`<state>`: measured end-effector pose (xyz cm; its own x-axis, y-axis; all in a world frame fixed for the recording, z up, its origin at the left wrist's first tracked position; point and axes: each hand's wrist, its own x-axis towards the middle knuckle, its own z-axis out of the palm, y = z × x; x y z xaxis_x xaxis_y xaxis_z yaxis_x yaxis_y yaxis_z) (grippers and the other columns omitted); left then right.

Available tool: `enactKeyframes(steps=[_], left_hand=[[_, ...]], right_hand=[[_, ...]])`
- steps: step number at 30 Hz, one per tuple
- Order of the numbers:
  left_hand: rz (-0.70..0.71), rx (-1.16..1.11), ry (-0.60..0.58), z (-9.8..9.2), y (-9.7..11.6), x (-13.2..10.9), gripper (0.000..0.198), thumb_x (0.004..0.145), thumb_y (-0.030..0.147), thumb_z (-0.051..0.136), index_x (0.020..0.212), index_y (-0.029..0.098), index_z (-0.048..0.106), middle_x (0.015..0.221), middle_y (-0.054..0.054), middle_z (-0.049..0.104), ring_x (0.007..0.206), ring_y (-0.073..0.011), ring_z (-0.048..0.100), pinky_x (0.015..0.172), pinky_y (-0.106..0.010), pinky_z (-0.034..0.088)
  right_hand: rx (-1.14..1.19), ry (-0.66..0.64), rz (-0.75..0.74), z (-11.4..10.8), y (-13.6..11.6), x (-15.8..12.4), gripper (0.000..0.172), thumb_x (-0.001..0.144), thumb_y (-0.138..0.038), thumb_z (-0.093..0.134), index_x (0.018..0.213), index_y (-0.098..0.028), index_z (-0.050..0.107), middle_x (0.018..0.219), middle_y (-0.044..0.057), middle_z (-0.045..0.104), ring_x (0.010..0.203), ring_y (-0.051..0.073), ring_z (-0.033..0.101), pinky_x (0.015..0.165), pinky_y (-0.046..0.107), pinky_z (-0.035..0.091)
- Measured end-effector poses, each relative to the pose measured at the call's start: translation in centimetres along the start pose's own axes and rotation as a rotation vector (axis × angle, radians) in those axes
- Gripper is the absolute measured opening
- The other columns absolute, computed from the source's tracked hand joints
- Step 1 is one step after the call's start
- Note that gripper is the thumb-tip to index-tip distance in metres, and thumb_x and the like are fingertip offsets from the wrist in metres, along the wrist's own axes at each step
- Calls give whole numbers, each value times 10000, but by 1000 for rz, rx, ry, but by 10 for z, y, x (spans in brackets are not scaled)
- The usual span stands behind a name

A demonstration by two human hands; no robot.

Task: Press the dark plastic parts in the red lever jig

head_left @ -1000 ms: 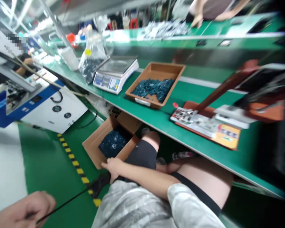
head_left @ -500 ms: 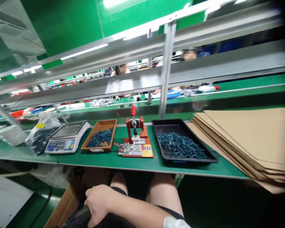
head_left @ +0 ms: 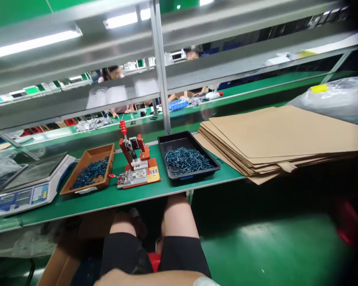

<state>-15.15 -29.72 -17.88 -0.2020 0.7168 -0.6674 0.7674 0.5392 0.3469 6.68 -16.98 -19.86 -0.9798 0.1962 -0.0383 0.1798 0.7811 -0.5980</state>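
Observation:
Neither of my hands shows; only a bare forearm crosses the bottom edge above my knees. In front of me on the green bench stands a small red toggle press on an orange base. Left of the press is a brown tray of small dark blue parts. To the press's right, a black tray holds more of the same parts. A weighing scale sits at the far left.
A stack of flat cardboard sheets covers the bench's right end, with a clear plastic bag behind it. An open carton stands on the floor at lower left. A steel post rises behind the trays. People work at the opposite bench.
The view has swung from the floor and carton on the left up to the bench and then rightward. My hand that gripped a dark thing by the carton has left the picture.

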Motion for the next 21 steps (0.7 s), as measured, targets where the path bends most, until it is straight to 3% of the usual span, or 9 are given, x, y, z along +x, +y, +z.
enactKeyframes(steps=[4, 8, 11, 14, 16, 18, 21], left_hand=[[-7, 57, -69, 60, -21, -6, 367, 659, 577, 603, 641, 219, 525, 667, -6, 557, 708, -221, 564, 656, -330, 446], [67, 203, -238, 86, -26, 1, 209, 685, 378, 500, 622, 204, 404, 609, 31, 371, 624, -137, 352, 588, -282, 317], [95, 186, -286, 84, -20, 19, 191, 701, 340, 501, 602, 199, 420, 580, 37, 345, 601, -127, 313, 559, -277, 289], [83, 99, -216, 73, -15, 31, 215, 737, 365, 594, 642, 180, 538, 605, 25, 475, 603, -137, 423, 551, -269, 337], [57, 5, -155, 65, -18, 32, 257, 798, 407, 653, 741, 159, 622, 695, 10, 582, 652, -158, 532, 578, -271, 420], [23, -82, -103, 59, -26, 30, 316, 880, 444, 650, 943, 135, 673, 901, -20, 666, 801, -197, 633, 692, -313, 533], [-19, -164, -71, 54, -39, 28, 393, 940, 430, 613, 1203, 138, 624, 1194, -68, 643, 1037, -247, 647, 874, -421, 575]], right_hand=[[138, -86, 16, 42, -1, -12, 223, 911, -402, 654, 1050, -256, 750, 1028, 25, 742, 939, 210, 718, 713, 275, 571], [401, -29, 25, 73, 3, -19, 264, 931, -413, 652, 1086, -213, 726, 1066, 41, 724, 928, 208, 707, 749, 309, 583], [491, 46, 35, 81, 17, -18, 328, 979, -376, 623, 1240, -176, 623, 1247, 91, 640, 1042, 223, 659, 882, 417, 579], [537, 68, 35, 83, 36, -11, 328, 987, -368, 610, 1256, -181, 609, 1271, 92, 620, 1069, 229, 641, 904, 430, 567], [605, 119, 56, 85, 53, -6, 255, 1011, -314, 540, 1207, -187, 642, 1182, 74, 646, 1023, 205, 639, 893, 397, 551], [774, 260, 151, 87, 73, -4, 274, 1002, -235, 450, 1151, -191, 676, 1022, 50, 659, 912, 172, 632, 832, 350, 533], [1164, 442, 357, 83, 101, -5, 317, 937, -231, 454, 1161, -182, 673, 850, 19, 625, 691, 127, 589, 639, 282, 481]])
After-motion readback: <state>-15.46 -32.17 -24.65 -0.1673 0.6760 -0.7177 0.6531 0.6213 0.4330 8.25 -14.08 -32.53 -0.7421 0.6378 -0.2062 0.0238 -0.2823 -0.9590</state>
